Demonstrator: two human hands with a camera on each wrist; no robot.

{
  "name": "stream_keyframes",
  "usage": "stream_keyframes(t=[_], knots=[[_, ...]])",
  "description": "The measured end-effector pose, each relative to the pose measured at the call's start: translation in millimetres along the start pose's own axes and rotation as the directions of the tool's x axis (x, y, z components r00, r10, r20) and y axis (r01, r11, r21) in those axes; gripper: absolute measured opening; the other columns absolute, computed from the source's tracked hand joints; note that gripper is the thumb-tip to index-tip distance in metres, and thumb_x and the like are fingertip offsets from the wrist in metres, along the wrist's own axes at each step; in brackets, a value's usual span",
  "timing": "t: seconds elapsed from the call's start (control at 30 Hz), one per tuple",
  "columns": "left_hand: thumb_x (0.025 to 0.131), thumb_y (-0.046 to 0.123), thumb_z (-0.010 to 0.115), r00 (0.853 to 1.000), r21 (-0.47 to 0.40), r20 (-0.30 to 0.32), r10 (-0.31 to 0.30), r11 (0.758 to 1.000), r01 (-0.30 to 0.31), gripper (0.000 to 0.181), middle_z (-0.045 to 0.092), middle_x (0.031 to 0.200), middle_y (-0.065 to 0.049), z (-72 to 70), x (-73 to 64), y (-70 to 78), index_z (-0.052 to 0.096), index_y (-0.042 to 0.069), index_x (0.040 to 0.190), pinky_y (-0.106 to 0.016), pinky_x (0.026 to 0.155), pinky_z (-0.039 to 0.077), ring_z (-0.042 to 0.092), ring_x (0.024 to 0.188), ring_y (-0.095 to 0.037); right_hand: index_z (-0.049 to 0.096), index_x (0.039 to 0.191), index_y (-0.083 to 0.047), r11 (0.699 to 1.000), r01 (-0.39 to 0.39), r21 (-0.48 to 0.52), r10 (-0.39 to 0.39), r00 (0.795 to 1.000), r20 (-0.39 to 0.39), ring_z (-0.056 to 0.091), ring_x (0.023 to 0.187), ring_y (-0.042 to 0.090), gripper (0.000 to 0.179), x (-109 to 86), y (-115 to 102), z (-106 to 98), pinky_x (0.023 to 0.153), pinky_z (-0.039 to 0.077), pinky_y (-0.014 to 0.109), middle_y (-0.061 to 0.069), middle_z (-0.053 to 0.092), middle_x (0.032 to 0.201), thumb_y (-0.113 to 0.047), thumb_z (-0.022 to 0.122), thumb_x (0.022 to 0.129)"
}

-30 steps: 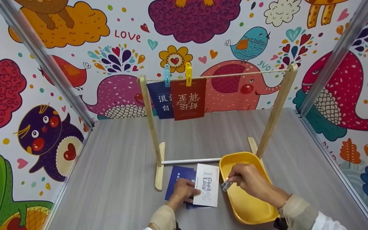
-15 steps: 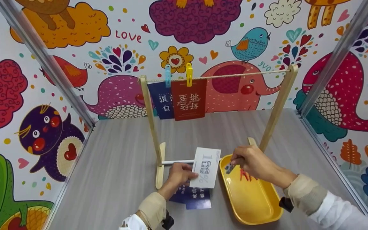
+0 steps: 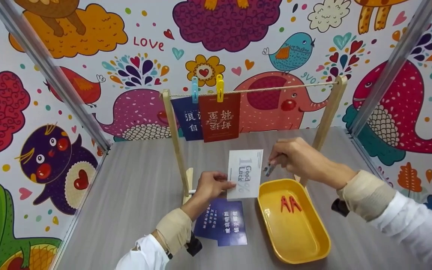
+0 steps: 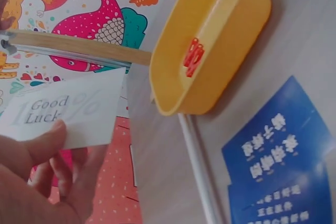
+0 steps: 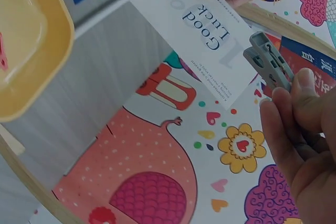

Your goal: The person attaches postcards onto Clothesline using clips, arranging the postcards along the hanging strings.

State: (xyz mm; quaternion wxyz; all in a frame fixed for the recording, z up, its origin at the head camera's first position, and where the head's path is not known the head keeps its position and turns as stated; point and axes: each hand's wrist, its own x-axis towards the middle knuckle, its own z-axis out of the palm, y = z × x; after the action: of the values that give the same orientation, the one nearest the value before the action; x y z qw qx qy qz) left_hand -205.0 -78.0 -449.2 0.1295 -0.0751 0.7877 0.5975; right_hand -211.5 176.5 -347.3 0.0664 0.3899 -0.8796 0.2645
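Note:
My left hand (image 3: pixel 211 186) pinches a white "Good Luck" card (image 3: pixel 246 172) by its left edge, thumb on the printed face, and holds it above the table. To the right of the card, my right hand (image 3: pixel 294 157) pinches a grey clothespin (image 5: pixel 270 60) between thumb and fingers. A small gap separates clothespin and card in the head view. Behind them a rope (image 3: pixel 283 87) runs between two wooden posts. From it hang a blue card (image 3: pixel 188 122) under a light blue clothespin (image 3: pixel 195 90) and a red card (image 3: pixel 221 120) under a yellow clothespin (image 3: pixel 220 89).
A yellow basin (image 3: pixel 294 236) stands at the front right with red clothespins (image 3: pixel 290 204) inside. Blue cards (image 3: pixel 231 223) lie overlapping on the table below my left hand. The wooden posts (image 3: pixel 176 146) rise on either side, and a patterned wall closes the back.
My left hand has lifted the white card off the blue cards, up and away from me. My right hand has risen from over the basin with the grey clothespin, uncovering the red ones.

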Motion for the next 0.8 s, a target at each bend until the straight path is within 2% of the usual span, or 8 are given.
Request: stream_keyframes(t=[0.13, 0.27, 0.5, 0.8], knots=[[0.084, 0.006, 0.079, 1.000, -0.022, -0.004, -0.017, 1.000, 0.017, 0.030, 0.074, 0.104, -0.015, -3.3, 0.7, 16.2, 0.070, -0.001, 0.112, -0.036, 0.077, 0.063, 0.074, 0.086, -0.021, 0.076, 0.092, -0.009, 0.999, 0.012, -0.044, -0.013, 1.000, -0.008, 0.070, 0.080, 0.012, 0.015, 13.5, -4.8, -17.3, 0.074, 0.063, 0.028, 0.002, 0.074, 0.090, 0.004, 0.072, 0.087], [0.084, 0.009, 0.080, 1.000, -0.057, -0.020, -0.021, 0.998, 0.020, 0.035, 0.074, 0.107, -0.015, -5.5, 2.7, 30.4, 0.070, -0.001, 0.115, -0.032, 0.076, 0.062, 0.072, 0.083, -0.018, 0.076, 0.093, -0.006, 0.996, 0.035, -0.085, -0.038, 0.999, -0.033, 0.069, 0.082, 0.014, 0.014, 26.3, -8.6, -32.6, 0.075, 0.063, 0.032, 0.005, 0.074, 0.090, 0.005, 0.072, 0.086], [0.083, 0.009, 0.081, 0.999, -0.147, -0.053, 0.007, 0.989, -0.015, 0.034, 0.073, 0.111, -0.016, -10.6, 6.2, 55.7, 0.072, 0.000, 0.114, -0.034, 0.082, 0.062, 0.073, 0.091, -0.021, 0.076, 0.093, -0.001, 0.989, 0.039, -0.142, -0.051, 0.996, -0.080, 0.070, 0.087, 0.022, 0.010, 45.8, -14.9, -56.0, 0.078, 0.063, 0.039, 0.011, 0.073, 0.092, 0.005, 0.071, 0.087], [0.081, 0.009, 0.082, 0.996, -0.220, -0.088, 0.029, 0.974, -0.048, 0.031, 0.074, 0.114, -0.015, -20.7, 9.1, 82.0, 0.074, 0.001, 0.110, -0.036, 0.083, 0.062, 0.075, 0.095, -0.026, 0.075, 0.091, 0.000, 0.985, 0.065, -0.162, -0.084, 0.990, -0.115, 0.066, 0.087, 0.025, 0.012, 71.6, -22.9, -76.0, 0.078, 0.063, 0.045, 0.012, 0.073, 0.092, 0.009, 0.067, 0.088]])
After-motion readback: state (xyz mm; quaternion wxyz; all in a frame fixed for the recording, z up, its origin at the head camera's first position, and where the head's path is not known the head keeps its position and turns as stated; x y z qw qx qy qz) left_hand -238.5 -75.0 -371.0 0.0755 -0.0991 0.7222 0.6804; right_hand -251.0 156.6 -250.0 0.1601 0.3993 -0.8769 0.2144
